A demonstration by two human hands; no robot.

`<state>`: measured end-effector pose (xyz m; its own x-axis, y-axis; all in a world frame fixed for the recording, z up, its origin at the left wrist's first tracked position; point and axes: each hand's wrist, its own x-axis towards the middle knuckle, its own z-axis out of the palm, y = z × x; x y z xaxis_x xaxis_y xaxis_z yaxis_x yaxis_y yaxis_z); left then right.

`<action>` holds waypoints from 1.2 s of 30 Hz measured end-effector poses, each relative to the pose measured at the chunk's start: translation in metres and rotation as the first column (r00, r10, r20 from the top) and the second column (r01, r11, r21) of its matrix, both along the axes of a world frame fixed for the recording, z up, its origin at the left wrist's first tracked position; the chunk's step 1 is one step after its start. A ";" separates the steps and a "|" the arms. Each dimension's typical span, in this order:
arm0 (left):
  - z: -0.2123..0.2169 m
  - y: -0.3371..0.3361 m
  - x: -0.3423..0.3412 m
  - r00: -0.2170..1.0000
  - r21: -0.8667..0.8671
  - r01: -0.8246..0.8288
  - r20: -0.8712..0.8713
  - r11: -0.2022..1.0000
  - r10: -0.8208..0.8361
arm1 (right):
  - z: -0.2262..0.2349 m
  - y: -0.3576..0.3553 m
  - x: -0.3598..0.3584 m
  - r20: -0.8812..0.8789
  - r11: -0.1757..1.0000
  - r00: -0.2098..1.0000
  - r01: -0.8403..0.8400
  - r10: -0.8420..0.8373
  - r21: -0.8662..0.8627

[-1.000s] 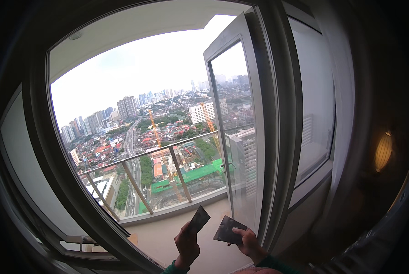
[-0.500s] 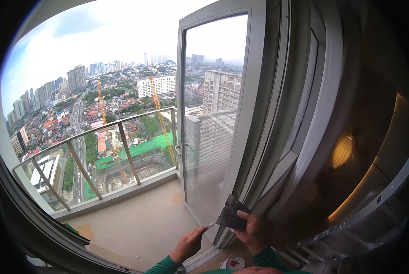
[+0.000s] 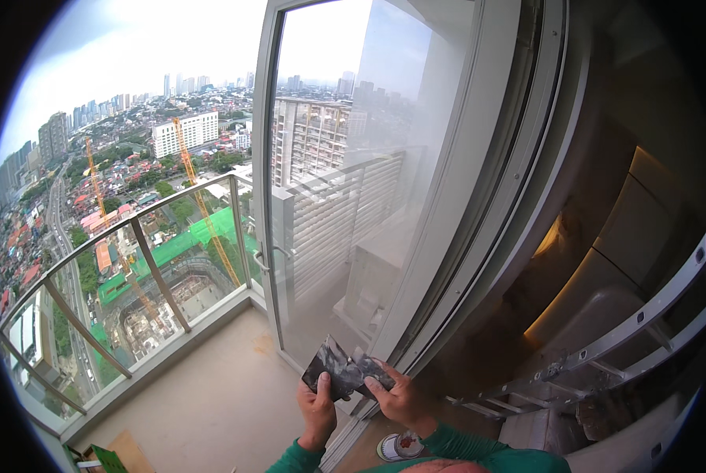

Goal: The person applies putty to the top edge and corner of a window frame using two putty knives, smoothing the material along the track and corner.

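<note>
A dark, flat, roughly square plate (image 3: 327,369) with whitish smears is held up in front of me. My left hand (image 3: 316,414) pinches its lower left part, thumb on top. Against its right side lies a second dark flat piece (image 3: 366,367), greyish along its upper edge, gripped by my right hand (image 3: 404,400). The two pieces touch or overlap; where one ends is hard to tell. Both hands are close together above the door sill, just before the lower corner of the open glass door (image 3: 345,197). Their undersides are hidden.
Below my right forearm stands a small round can (image 3: 400,447) with reddish-brown contents. An aluminium ladder (image 3: 597,359) leans at the right, indoors. A balcony railing (image 3: 160,276) borders a high drop at the left. Something green (image 3: 107,459) lies on the balcony floor (image 3: 203,378).
My view has swung right. My left hand has moved from a thin handle at the plate's side to gripping the plate itself; both hands are now closer together.
</note>
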<state>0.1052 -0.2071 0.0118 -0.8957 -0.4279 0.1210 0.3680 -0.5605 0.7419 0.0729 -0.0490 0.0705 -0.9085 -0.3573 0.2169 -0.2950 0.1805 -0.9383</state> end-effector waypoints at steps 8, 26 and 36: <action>0.019 -0.007 -0.050 0.995 -0.026 -0.038 -0.096 0.999 0.036 | -0.014 0.050 -0.016 0.196 0.929 0.980 -0.051 -0.023 0.366; 0.066 0.148 -0.137 0.833 -0.079 0.394 -0.390 0.916 -0.392 | 0.003 0.125 -0.056 0.230 0.330 0.693 0.574 -0.684 -0.749; 0.046 0.158 -0.179 0.605 0.012 0.763 -0.365 0.646 -0.708 | 0.012 0.091 -0.059 0.289 0.130 0.438 0.710 -0.852 -0.692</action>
